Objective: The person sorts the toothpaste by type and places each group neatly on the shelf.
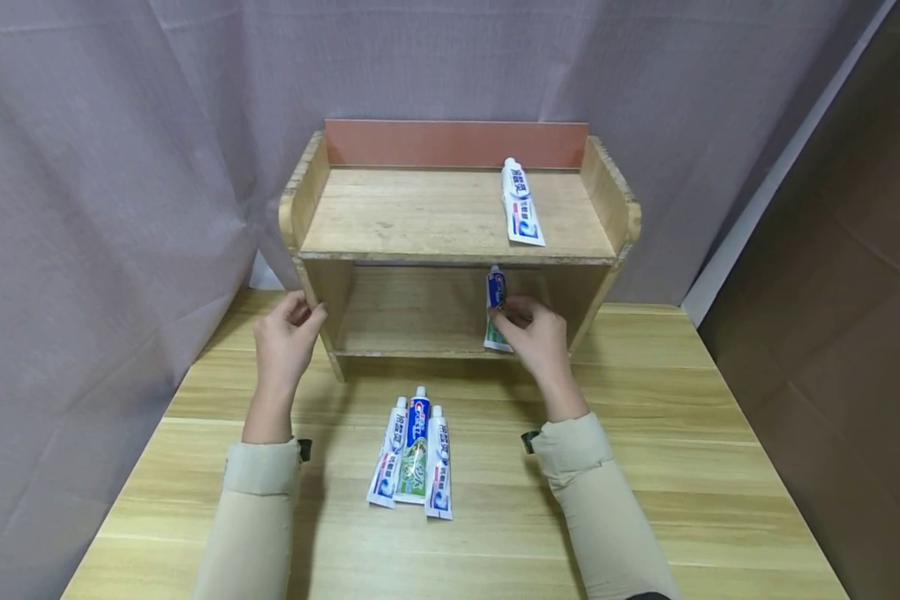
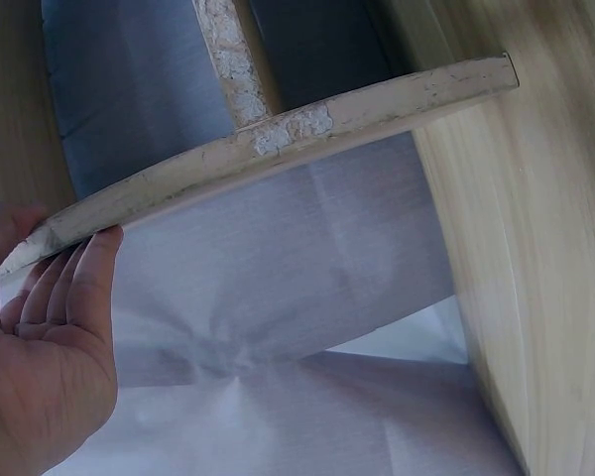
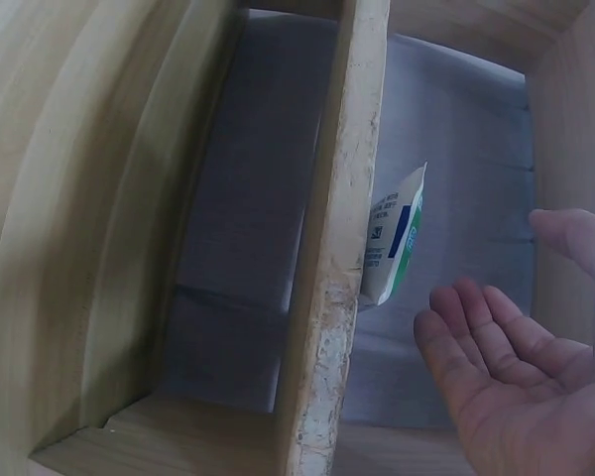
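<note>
My left hand (image 1: pixel 283 343) pinches the left side panel (image 2: pixel 377 104) of a small wooden shelf unit, thumb on one face and fingers on the other. Inside the lower compartment, a blue, white and green toothpaste tube (image 1: pixel 496 288) lies on the board toward the right, cap to the back. Its flat end (image 3: pixel 397 238) shows at the board's front edge in the right wrist view. Beside that tube is my right hand (image 3: pixel 516 372), thumb and fingers spread apart with nothing between them. In the head view this hand (image 1: pixel 542 337) overlaps part of the tube.
A white and blue toothpaste tube (image 1: pixel 522 204) lies on the top shelf (image 1: pixel 412 212), right of centre. On the table (image 1: pixel 510 517) in front are a green and blue tube (image 1: pixel 416 450) and two white tubes flanking it. Grey curtain (image 1: pixel 450 58) hangs behind the unit.
</note>
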Available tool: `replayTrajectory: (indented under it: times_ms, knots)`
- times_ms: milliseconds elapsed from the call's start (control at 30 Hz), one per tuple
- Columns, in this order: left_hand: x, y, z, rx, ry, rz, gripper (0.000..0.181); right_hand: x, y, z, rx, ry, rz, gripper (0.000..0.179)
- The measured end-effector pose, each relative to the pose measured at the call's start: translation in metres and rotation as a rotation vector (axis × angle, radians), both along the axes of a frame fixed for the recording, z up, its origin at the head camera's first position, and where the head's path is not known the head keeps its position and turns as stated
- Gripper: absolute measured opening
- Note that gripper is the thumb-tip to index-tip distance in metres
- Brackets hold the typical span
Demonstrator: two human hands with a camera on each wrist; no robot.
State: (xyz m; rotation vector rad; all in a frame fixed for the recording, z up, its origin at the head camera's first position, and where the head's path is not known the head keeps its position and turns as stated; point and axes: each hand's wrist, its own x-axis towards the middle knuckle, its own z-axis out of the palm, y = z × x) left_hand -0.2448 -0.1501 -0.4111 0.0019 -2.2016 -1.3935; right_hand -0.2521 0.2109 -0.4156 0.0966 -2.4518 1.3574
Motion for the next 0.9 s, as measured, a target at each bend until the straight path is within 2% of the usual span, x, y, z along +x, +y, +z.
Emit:
replayTrajectory:
  times_ms: [400, 600, 900]
  knots:
    - [0.0015, 0.0000, 0.0003, 0.018, -0.001, -0.013, 0.019, 0.0018, 0.0000, -0.0053, 0.008, 0.064, -0.008, 0.039]
    - [0.0010, -0.0001, -0.0001, 0.010, 0.013, -0.007, 0.017, 0.0025, 0.0019, -0.0067, -0.011, 0.077, -0.001, 0.035]
    - [0.0004, -0.0001, 0.0003, -0.006, 0.018, -0.001, 0.017, 0.0067, 0.0029, -0.0075, -0.026, 0.081, 0.017, 0.041]
